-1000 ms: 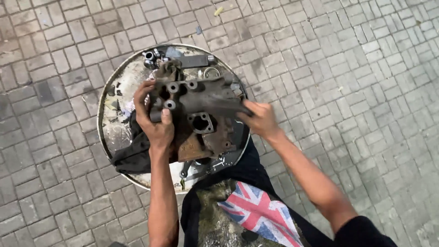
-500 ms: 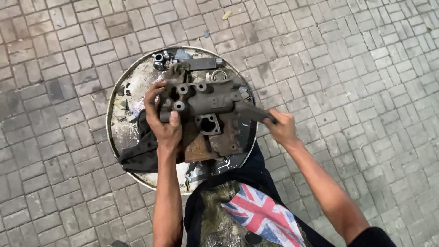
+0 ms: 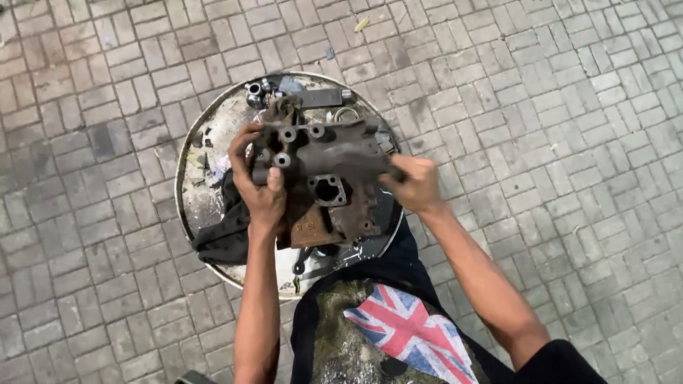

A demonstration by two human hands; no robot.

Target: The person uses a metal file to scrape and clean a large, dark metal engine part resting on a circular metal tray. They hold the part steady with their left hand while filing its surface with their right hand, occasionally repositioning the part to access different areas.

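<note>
Your left hand & right hand keep fingers clamped on the casting, now shifted right over the tray.

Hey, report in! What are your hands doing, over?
Left hand and right hand grip rusty brown metal engine casting. Round metal tray beneath. Nothing blocking.

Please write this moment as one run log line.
left hand: grips casting | right hand: grips casting's side | below: round tray, black rag | ground: paving
</note>
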